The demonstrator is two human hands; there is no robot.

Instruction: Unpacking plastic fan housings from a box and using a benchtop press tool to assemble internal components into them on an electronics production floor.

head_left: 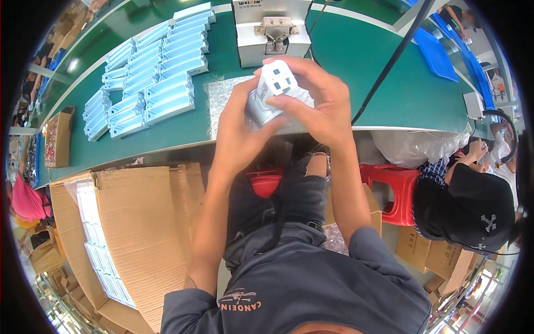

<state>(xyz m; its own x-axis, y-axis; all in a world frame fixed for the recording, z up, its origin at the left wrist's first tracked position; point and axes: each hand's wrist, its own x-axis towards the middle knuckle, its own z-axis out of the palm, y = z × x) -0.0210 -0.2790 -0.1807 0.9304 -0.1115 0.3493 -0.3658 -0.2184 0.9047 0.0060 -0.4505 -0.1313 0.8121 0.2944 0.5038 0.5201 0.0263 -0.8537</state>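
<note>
Above the near edge of the green workbench, I hold a white plastic device (276, 79) between both hands. Its flat end faces up and has several dark square openings; a grey rounded part shows lower down. My left hand (240, 125) closes on its left side, thumb beneath near the grey part. Around the top and right side curl the fingers of my right hand (322, 100), with the thumb pressed on its near face. Just beyond stands a light metal box (245, 47) carrying a metal fixture (277, 33). Under my hands lies a sheet of bubble wrap (218, 94).
Rows of light blue plastic housings (161, 83) cover the bench's left part. A cardboard box (59, 136) of small parts sits at its left end. Below is a large carton (139, 222) with white packs. To the right are a red stool (397, 192) and a seated person (467, 206).
</note>
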